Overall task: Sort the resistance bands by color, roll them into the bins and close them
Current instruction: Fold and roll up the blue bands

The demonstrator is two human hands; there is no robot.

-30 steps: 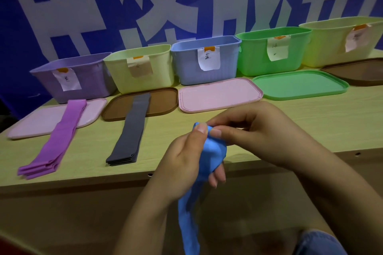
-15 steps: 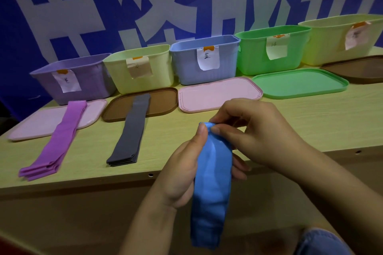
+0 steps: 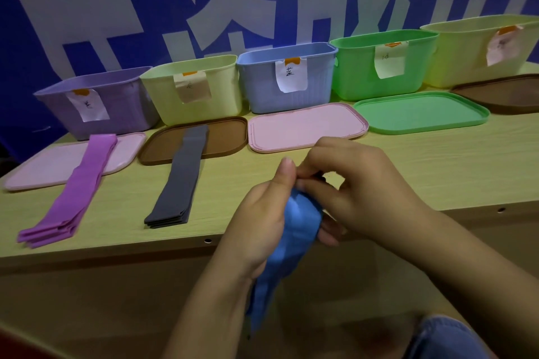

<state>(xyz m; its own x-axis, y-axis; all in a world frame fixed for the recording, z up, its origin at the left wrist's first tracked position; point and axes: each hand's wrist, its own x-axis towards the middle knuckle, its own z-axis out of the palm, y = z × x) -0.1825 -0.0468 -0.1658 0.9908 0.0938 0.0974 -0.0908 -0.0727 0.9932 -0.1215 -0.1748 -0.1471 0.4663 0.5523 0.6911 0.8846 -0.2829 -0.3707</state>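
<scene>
Fingers of both hands crowd together over the top of the blue band, so the pinch itself is hard to read: the left hand wraps the band with its thumb pressed up at the top, and the right hand nips the band's upper end between curled fingertips. The band's top is bunched and its tail drops below the counter's front edge, where it blurs out. Its rolled part, if any, is hidden behind the hands. Along the counter's back edge stand five open bins: purple bin, pale yellow bin, blue bin, green bin and a second yellow bin cut off at the right. Their paper labels are too faint to read, apart from a mark on the blue one. Lids lie flat before them: pink lid, brown lid, second pink lid, green lid, and another brown lid partly out of frame. A purple band lies from the left pink lid towards the front left corner; a grey band runs from the brown lid towards the front edge. Bare counter stretches to the right of the hands.
</scene>
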